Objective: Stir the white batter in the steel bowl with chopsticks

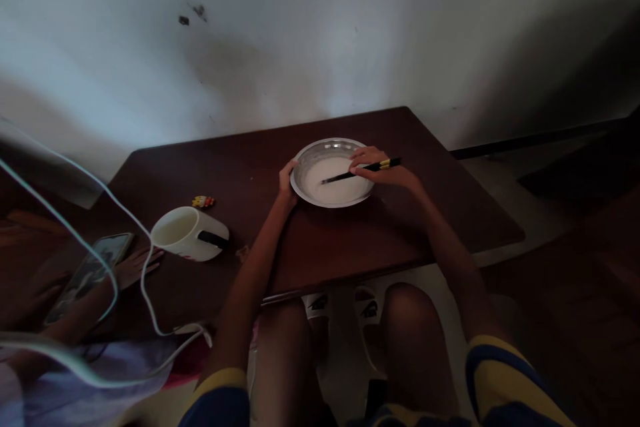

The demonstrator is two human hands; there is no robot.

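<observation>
A shallow metal bowl (306, 192) stands on the dark wooden table, holding a smooth white substance (330, 187); whether it is liquid or powder I cannot tell. My left hand (288, 177) grips the bowl's left rim, thumb at the edge and the other fingers partly hidden. Over the bowl's right side, my right hand (377, 167) is closed on black chopsticks (390, 163) with gold bands. Their tips dip into the white substance near the bowl's middle, slanting down to the left.
Left of my left arm stand a white mug (193, 233) with a dark handle and a small colourful figurine (203, 201). Another person's hand (137, 265) lies beside a phone (90, 277). White cables (145, 280) loop across the left. The wall (300, 33) borders the table (320, 247).
</observation>
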